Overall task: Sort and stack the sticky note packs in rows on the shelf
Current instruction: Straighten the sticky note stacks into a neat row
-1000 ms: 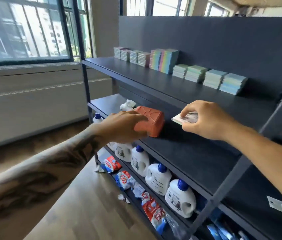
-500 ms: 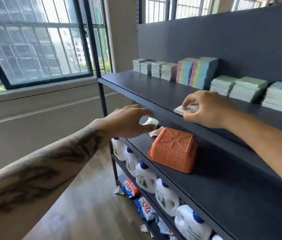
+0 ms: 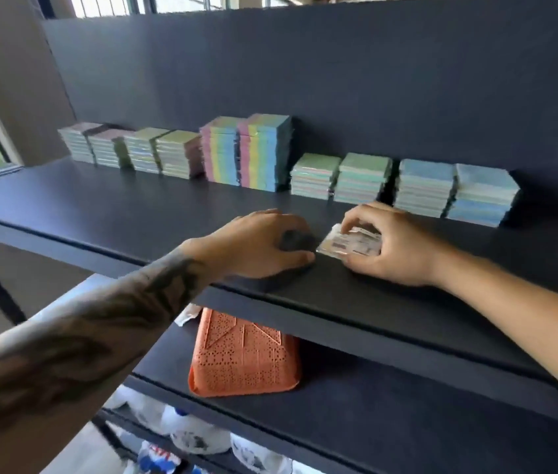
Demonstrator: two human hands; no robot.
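Sticky note pack (image 3: 349, 244) flat on shelf (image 3: 99, 213), pinched in right hand (image 3: 394, 248) grip; left hand (image 3: 264, 244) beside, curled, empty.

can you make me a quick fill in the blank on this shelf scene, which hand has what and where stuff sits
1. The sticky note pack is held by the ____ hand.
2. The left hand rests on the ____ shelf.
3. The orange basket lies ____ on the shelf below.
4. The tallest stacks in the back row are ____ striped.

Missing words: right; top; upside down; rainbow
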